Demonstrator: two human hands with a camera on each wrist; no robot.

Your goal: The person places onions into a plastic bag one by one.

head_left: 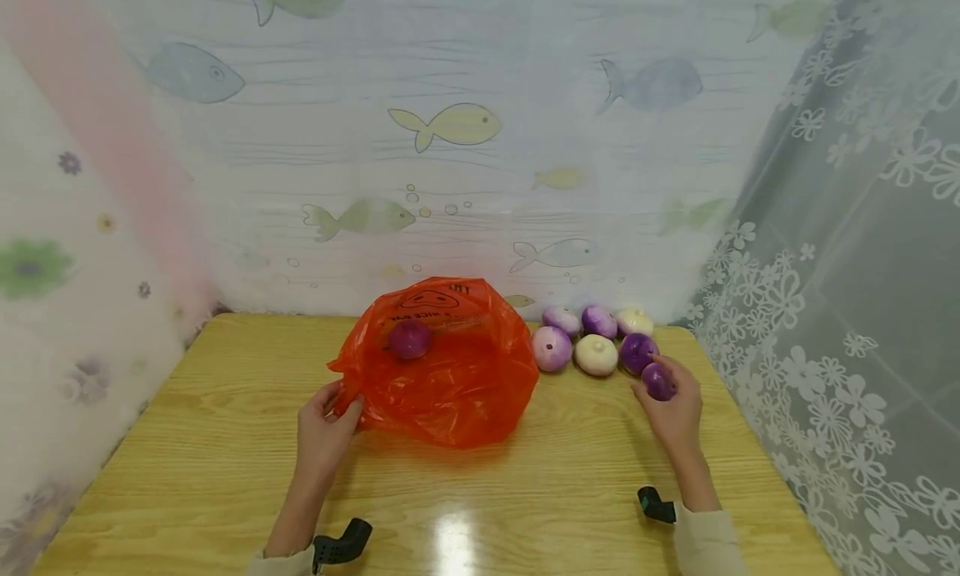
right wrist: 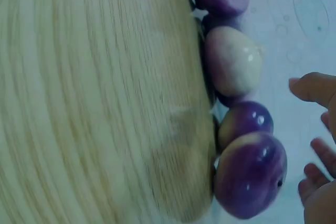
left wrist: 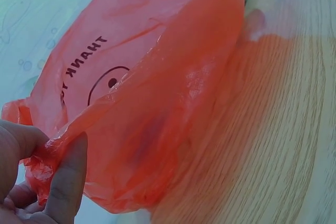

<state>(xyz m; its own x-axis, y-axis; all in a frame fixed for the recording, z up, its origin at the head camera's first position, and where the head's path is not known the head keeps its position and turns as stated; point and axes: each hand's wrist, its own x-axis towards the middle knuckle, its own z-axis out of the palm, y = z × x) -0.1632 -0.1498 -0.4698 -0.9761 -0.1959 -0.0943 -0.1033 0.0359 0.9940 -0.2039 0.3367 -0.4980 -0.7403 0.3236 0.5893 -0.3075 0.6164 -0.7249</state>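
Note:
A translucent red plastic bag (head_left: 450,393) with black print stands with its mouth spread, and a purple onion (head_left: 410,340) shows inside it. My left hand (head_left: 328,418) pinches the bag's gathered left edge between thumb and fingers, as the left wrist view also shows with the crumpled plastic (left wrist: 44,174). At the right, my right hand (head_left: 675,401) hovers over the nearest purple onion (head_left: 658,382), thumb and fingers apart around it. In the right wrist view a gap shows between the spread fingers (right wrist: 315,90) and that glossy onion (right wrist: 251,176).
Several more onions sit close together behind it, some purple, like the pale purple onion (head_left: 552,348) beside the bag, and some whitish, like the white onion (head_left: 597,355). The wooden table (head_left: 525,501) meets a fish-patterned curtain (head_left: 465,167) at the back.

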